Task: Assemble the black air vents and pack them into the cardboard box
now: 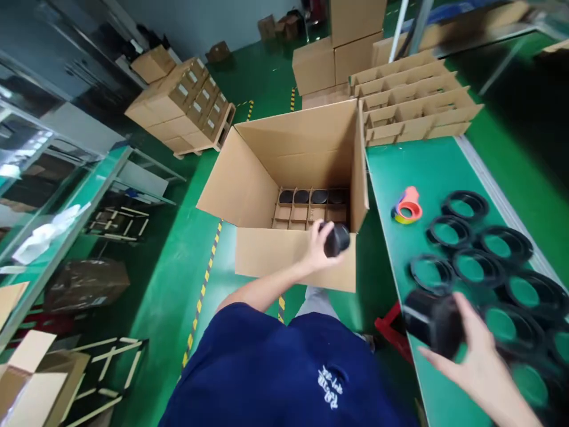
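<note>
Left hand (317, 246) over near edge of open carton (267, 178), grip closed around black cylindrical part (336, 239), held just above cardboard divider grid (306, 213) inside. Back row of grid cells already holds four black parts (311, 196). Right hand (466, 350) over green desk (427, 172), grip wrapped on second black part (429, 320), blurred. Black rings (480, 249) lie in rows on desk beside it. Tape dispenser (406, 207) near carton. Spare divider stack (413, 101) at desk's far end.
</note>
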Action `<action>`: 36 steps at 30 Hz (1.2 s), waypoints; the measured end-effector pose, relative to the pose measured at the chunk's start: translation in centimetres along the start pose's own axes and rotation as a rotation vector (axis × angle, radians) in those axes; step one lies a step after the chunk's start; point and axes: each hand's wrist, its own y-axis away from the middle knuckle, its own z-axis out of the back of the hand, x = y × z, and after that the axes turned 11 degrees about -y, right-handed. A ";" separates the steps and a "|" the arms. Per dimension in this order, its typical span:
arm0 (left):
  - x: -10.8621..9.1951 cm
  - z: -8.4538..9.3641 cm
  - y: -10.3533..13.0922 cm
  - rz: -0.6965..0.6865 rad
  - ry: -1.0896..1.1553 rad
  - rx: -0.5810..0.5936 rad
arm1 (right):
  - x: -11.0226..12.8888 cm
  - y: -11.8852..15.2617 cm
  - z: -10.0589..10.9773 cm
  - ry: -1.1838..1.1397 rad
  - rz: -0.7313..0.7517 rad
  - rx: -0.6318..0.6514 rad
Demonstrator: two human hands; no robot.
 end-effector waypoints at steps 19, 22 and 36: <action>48.7 -1.4 -5.7 0.765 -0.425 0.643 | 4.6 -43.1 -59.7 0.520 -0.103 0.774; 50.7 -3.3 -4.4 0.734 -0.405 0.613 | 2.0 -42.9 -62.1 0.528 -0.057 0.829; 52.9 -6.1 -1.5 0.724 -0.368 0.697 | 0.6 -41.3 -63.1 0.576 0.013 0.860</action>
